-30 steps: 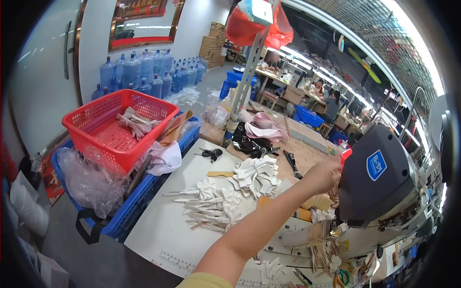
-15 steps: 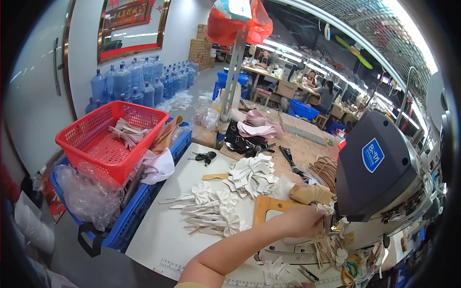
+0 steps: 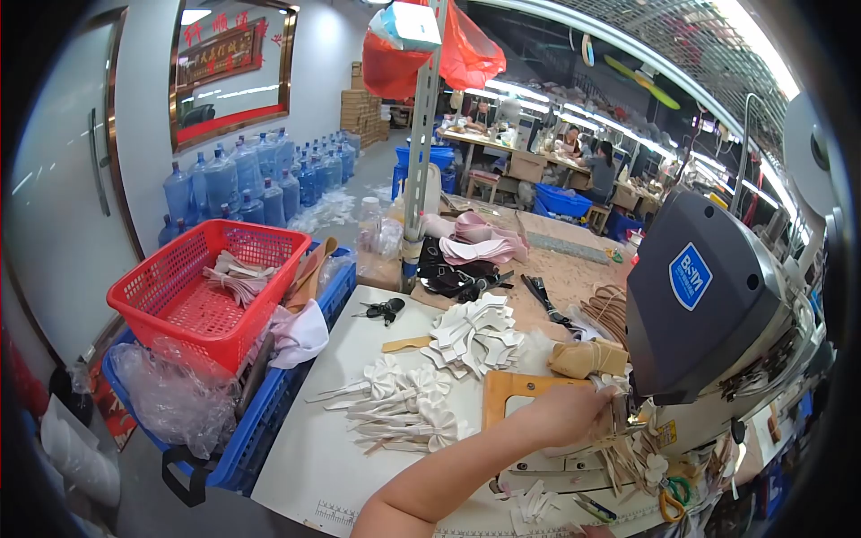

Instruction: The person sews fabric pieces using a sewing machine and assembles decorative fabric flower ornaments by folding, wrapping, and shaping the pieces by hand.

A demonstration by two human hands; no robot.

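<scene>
My left hand (image 3: 574,414) reaches in from the bottom with its fingers closed beside the needle area of a dark sewing machine (image 3: 695,300); what they hold, if anything, is hidden. An orange-brown frame piece (image 3: 495,400) lies just left of the hand. White cut pieces (image 3: 475,334) are heaped on the white worktop (image 3: 300,466), with white bow-like pieces (image 3: 408,403) in front. At the bottom edge, a sliver of skin may be my right hand (image 3: 587,532); its fingers cannot be made out.
A red basket (image 3: 202,318) with pale strips rests on a blue crate (image 3: 269,439) at left. Scissors (image 3: 673,502) and snips (image 3: 595,508) lie near the front edge. A metal post (image 3: 419,170) stands behind. Several people work at far tables.
My left hand has moved down and left from beside the machine's head to its needle area, its fingers still closed. The view has shifted as the head turned.
</scene>
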